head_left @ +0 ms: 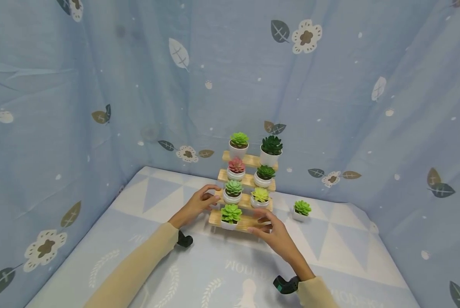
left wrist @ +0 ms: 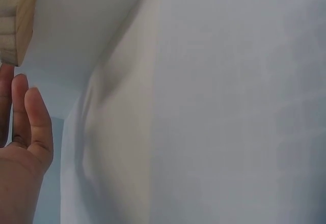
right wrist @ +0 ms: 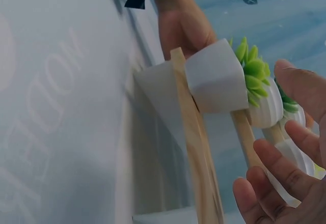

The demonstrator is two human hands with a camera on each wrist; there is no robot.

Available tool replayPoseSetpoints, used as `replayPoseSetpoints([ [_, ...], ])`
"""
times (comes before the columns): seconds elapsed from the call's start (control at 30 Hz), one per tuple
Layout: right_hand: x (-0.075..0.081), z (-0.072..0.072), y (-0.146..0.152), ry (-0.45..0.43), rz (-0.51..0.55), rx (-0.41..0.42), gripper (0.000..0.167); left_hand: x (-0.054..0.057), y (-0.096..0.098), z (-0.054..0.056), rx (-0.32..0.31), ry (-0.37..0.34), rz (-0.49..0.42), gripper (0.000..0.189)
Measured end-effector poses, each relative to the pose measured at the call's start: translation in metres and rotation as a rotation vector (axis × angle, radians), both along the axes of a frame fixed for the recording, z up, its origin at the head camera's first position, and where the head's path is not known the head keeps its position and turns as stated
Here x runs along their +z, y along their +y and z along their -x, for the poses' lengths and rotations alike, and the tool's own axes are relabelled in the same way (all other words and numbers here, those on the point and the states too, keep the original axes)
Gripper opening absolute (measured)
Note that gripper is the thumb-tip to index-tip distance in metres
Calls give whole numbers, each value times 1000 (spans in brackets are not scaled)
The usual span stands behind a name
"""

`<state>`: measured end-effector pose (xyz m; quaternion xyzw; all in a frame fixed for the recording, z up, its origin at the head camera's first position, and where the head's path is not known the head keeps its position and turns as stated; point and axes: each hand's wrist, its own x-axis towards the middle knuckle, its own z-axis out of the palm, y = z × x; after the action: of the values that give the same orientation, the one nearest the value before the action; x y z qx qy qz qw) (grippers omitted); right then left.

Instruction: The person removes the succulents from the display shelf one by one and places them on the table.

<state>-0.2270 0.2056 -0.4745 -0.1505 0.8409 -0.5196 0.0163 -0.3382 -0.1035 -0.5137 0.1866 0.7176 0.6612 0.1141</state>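
A four-tier wooden plant stand (head_left: 247, 221) bears small potted succulents, two on each upper tier and one bright green succulent (head_left: 230, 214) at the left of the bottom board. At the stand's left end, my left hand (head_left: 196, 206) touches a board; in the left wrist view its fingertips meet the end of the wooden board (left wrist: 23, 28). My right hand (head_left: 274, 235) is beside the right end of the bottom board, fingers spread and holding nothing. Nearest to it are the yellow-green succulent (head_left: 260, 196) and, in the right wrist view, the bottom white pot (right wrist: 216, 79).
One green succulent (head_left: 301, 209) in a white pot stands on the cloth-covered table (head_left: 199, 265), right of the stand. A patterned blue curtain (head_left: 230, 85) rises close behind the stand and along both sides.
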Motion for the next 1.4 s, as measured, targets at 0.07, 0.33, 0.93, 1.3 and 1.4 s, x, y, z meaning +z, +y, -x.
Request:
replayPoseSetpoints([
  [0.07,-1,1,-5,2,-5,6,60,0,-1,0,2,1,5,46],
  [0.33,-5,6,-21,36,7,27,62,-1,-1,1,1,16,6,46],
  [0.93,-6,15,-44,-8,0,-15,68,-1,1,0,16,23,13,43],
  [1.3,-10,19,-49,-19,-13,-16,73,-1,1,0,14,18,23,48],
  [1.4,-10,19,-49,-29,-13,-22,71,-2,0,1,10,18,27,49],
])
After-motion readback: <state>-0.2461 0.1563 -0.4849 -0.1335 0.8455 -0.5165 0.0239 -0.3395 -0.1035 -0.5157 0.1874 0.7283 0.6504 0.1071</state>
